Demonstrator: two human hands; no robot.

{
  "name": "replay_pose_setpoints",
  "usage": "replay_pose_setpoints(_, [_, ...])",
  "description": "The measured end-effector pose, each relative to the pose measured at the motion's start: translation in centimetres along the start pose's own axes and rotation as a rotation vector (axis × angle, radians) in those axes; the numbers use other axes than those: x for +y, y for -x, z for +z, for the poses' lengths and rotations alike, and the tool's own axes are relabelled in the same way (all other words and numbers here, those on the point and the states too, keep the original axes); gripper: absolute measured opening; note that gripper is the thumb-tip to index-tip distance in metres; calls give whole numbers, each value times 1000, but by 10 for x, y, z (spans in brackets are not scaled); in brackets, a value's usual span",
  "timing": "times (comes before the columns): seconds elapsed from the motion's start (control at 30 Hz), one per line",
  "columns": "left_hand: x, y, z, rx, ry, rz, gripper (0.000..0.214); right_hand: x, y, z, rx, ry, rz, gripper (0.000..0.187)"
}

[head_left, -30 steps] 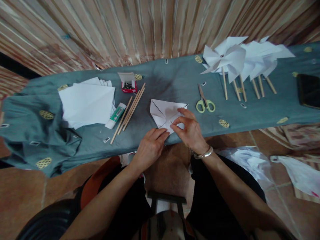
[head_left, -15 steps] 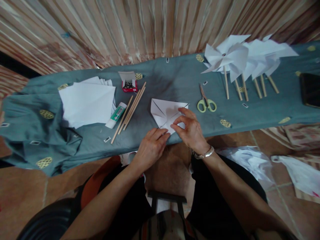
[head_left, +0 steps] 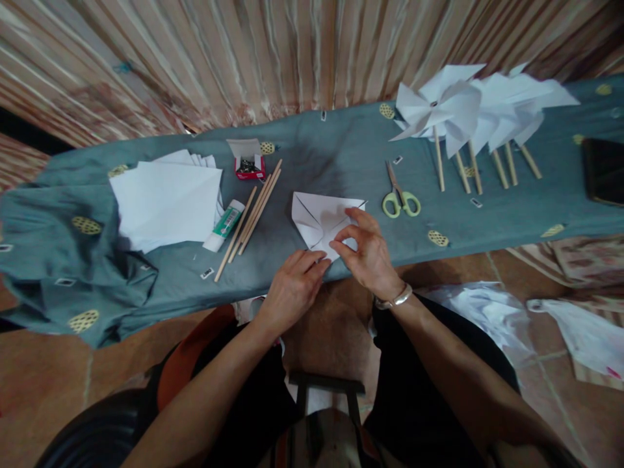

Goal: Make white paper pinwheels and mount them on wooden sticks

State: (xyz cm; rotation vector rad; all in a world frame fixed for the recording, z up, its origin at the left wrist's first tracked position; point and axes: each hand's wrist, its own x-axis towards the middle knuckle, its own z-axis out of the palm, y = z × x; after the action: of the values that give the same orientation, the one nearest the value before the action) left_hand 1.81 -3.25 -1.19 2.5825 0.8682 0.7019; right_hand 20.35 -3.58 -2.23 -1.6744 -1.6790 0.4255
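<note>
A white paper square (head_left: pixel 319 213) with creases and cuts lies on the teal cloth (head_left: pixel 341 159) in front of me. My right hand (head_left: pixel 366 252) rests on its near right part, thumb and fingers curled and pinching a flap of the paper. My left hand (head_left: pixel 292 286) lies at the paper's near corner, fingers stretched forward and pressed together against its edge.
Left of the paper lie several wooden sticks (head_left: pixel 253 211), a glue stick (head_left: pixel 224 225), a red box of pins (head_left: pixel 249 166) and a stack of white sheets (head_left: pixel 166 198). Green-handled scissors (head_left: pixel 400 198) lie to the right. Finished paper pinwheels (head_left: pixel 468 114) lie at the far right, beside a dark object (head_left: pixel 604 172).
My right fingers have shifted slightly on the paper flap. The view has tilted a little. The left hand stays where it was.
</note>
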Motion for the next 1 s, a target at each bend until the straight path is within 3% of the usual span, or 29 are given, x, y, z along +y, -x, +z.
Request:
replay_pose_setpoints(0.73, [0, 0, -1, -8, 6, -27, 23, -12, 5, 7, 22, 20, -48, 16])
replay_pose_setpoints(1.0, [0, 1, -1, 4, 1, -30, 23, -12, 9, -2, 70, 52, -48, 13])
